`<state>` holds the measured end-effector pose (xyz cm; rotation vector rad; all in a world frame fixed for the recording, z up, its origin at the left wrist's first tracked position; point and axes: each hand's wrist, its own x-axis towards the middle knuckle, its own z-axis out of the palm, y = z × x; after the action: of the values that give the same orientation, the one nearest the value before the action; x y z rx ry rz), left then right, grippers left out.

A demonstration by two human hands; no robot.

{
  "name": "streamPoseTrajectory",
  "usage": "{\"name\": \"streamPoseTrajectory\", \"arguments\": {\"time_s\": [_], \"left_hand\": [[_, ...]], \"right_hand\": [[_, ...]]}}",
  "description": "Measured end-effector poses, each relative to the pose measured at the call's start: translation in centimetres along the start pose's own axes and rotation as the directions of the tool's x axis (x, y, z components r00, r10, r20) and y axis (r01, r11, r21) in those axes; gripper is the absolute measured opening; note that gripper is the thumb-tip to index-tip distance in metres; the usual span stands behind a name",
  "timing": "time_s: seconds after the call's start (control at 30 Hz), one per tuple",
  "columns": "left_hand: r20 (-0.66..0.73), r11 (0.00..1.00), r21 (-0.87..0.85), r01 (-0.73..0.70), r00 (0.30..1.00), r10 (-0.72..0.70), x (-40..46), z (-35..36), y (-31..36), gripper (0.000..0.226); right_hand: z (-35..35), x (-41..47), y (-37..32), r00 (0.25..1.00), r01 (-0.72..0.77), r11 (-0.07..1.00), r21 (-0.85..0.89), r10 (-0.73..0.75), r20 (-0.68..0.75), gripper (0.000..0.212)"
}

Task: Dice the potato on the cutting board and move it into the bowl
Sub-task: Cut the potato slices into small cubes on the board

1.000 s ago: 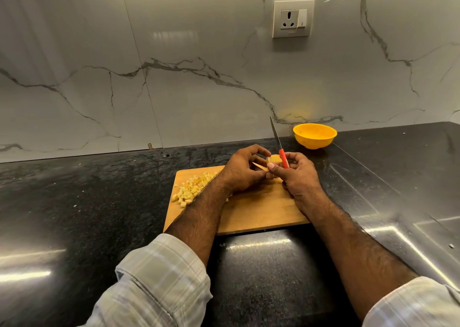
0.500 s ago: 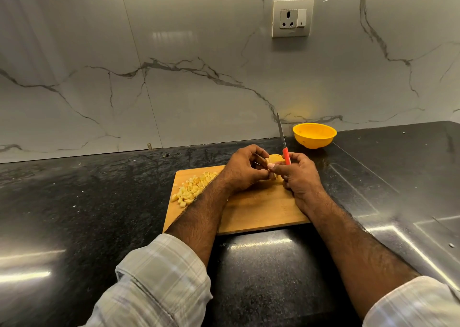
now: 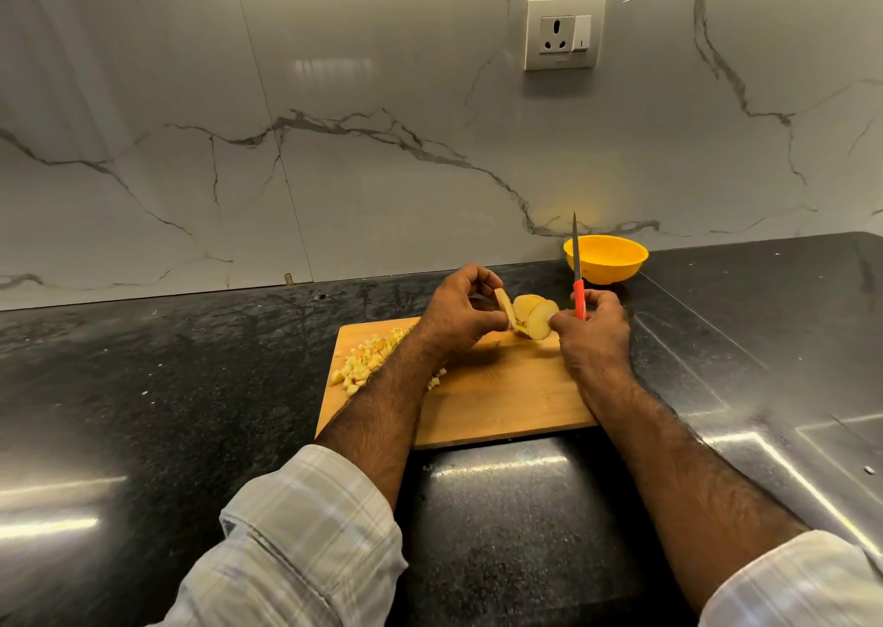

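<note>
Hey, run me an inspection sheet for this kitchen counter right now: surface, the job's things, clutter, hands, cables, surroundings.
Surface: black speckled counter, glossy with light glare; wooden cutting board lies on it.
Job's things: diced potato piled at the board's left end; potato slices held above the board; one slice pulled apart from them; yellow bowl by the wall, contents not visible.
Clutter: a few small specks on the counter.
Hands: left hand pinches the separated slice; right hand grips the red-handled knife, blade pointing up, and touches the slices.
Cables: nothing seen.
Surroundings: marble-patterned wall with a socket and switch.
</note>
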<state>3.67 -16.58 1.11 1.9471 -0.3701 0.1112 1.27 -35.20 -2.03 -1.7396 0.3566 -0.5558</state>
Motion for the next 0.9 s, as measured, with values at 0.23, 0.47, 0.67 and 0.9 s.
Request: {"name": "streamPoseTrajectory", "arguments": {"time_s": [0.23, 0.47, 0.67, 0.9], "left_hand": [[-0.132, 0.998, -0.063, 0.009, 0.991, -0.017, 0.2, -0.7, -0.1, 0.052], [-0.231, 0.984, -0.171, 0.044, 0.97, -0.083, 0.2, -2.3, -0.2, 0.051], [-0.272, 0.999, -0.018, 0.037, 0.961, -0.04, -0.5, -3.8, -0.9, 0.047], [-0.318, 0.989, 0.147, 0.014, 0.948, 0.034, -0.8, -4.3, -1.6, 0.037]], "right_hand": [[-0.1, -1.2, -0.7, 0.963, 0.27, 0.938, -0.219, -0.267, 0.047, 0.024], [0.0, -1.0, -0.7, 0.964, 0.265, 0.92, -0.29, -0.253, 0.081, 0.022], [-0.4, -2.5, -2.4, 0.95, 0.288, 0.809, -0.512, -0.174, 0.26, 0.031], [-0.4, -3.2, -4.1, 0.898, 0.267, 0.593, -0.76, 0.133, 0.419, 0.038]]}}
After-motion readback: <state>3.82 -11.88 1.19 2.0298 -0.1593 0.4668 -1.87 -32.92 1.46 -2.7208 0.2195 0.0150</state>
